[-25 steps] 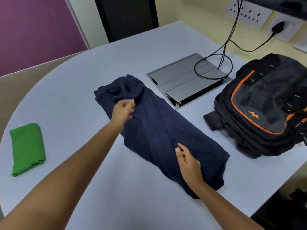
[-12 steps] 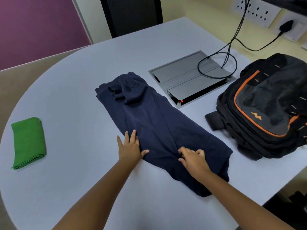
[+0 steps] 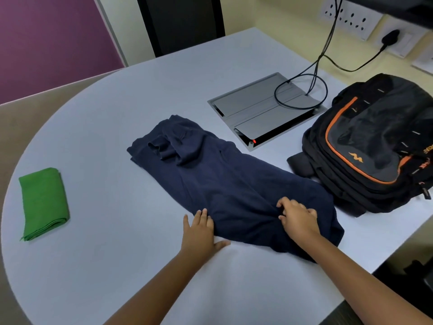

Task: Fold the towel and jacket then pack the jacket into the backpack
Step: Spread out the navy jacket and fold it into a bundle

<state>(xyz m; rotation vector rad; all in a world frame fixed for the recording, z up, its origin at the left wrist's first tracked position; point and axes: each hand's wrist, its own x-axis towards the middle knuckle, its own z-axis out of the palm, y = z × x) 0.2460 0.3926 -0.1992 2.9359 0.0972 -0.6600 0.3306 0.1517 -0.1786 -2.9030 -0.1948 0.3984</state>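
A navy jacket (image 3: 225,181) lies folded lengthwise in a long strip across the middle of the table. My left hand (image 3: 200,231) lies flat with straight fingers at the jacket's near left edge, fingertips on the cloth. My right hand (image 3: 296,216) rests on the jacket's near end, its fingers curled and pinching a fold of the fabric. A green towel (image 3: 43,202) lies folded at the table's left side. A black backpack with orange trim (image 3: 370,146) lies at the right; I see no open compartment on it.
The grey-blue table (image 3: 117,141) is rounded at the left. A metal socket panel (image 3: 264,111) is set into it behind the jacket, with black cables (image 3: 314,73) running to wall sockets. A dark chair back (image 3: 180,22) stands beyond the far edge.
My left hand left the jacket's far collar end and came down flat at its near left edge. My right hand curled its fingers into the fabric at the near end.
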